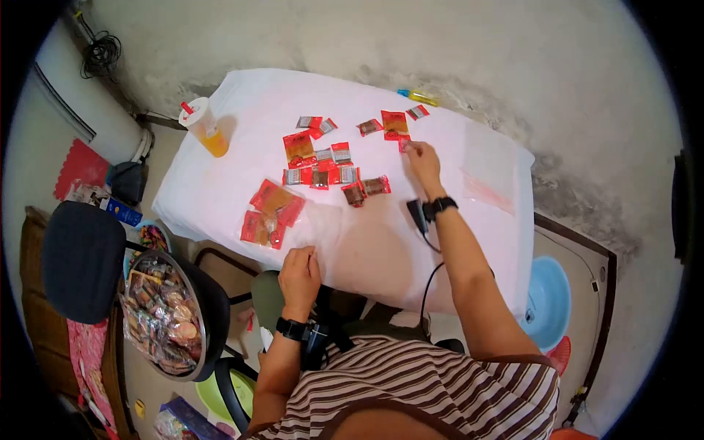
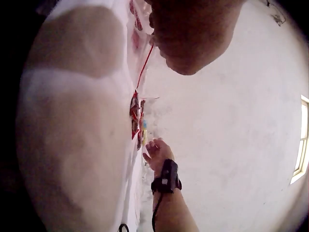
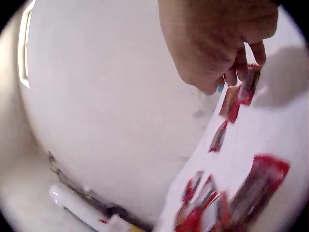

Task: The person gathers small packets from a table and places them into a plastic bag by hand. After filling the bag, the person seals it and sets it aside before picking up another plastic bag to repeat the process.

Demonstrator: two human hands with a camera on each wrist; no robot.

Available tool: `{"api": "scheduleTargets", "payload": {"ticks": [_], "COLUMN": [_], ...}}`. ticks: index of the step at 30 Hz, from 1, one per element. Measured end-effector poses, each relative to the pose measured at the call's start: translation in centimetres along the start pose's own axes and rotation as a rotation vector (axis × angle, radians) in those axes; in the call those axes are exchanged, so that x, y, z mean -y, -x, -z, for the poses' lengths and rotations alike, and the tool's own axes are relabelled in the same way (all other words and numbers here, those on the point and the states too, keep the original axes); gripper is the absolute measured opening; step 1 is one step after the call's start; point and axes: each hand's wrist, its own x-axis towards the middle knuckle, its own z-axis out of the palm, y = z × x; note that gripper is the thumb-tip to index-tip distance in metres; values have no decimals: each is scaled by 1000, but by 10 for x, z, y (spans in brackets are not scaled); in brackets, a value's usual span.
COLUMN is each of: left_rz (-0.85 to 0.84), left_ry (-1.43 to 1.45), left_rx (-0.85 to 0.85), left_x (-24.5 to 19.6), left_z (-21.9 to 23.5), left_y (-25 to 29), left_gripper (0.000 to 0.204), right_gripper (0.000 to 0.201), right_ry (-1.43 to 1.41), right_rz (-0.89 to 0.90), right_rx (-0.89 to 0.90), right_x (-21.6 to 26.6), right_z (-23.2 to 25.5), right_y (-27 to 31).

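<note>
Two hands: right (image 1: 424, 163) pinches one red packet (image 1: 405, 144), left (image 1: 299, 273) rests on table (image 1: 381, 249).

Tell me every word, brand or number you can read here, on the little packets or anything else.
None can be read.
Red snack packets on the white table cover: printing shows, but too small and blurred.
Packet under the right hand: blurred in the right wrist view too.
Drink cup: no legible label.
Wrapped snacks in the bowl by the chair: too small.
Left hand: rests at the table edge.

Small red packet (image 1: 405, 144) on white table
</note>
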Motion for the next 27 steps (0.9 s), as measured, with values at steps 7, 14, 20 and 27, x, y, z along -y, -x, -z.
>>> {"api": "scheduleTargets", "payload": {"ticks": [7, 14, 20, 27], "left_rz": [13, 47, 50, 82], "left_ry": [-29, -28, -95, -104], "left_rx": [67, 96, 120, 38], "left_x": [4, 0, -2, -2], "left_z": [3, 4, 7, 2], "left_y": [0, 0, 4, 2], "left_gripper": [15, 15, 14, 10], "right_gripper": [54, 40, 22, 20], "right_ry": [660, 502, -27, -691], "right_rz": [-244, -287, 144, -276], "right_rx": [27, -2, -311, 511], "right_x": [20, 11, 18, 63], "right_z": [-30, -35, 0, 63], "right_y": [-53, -72, -64, 51]}}
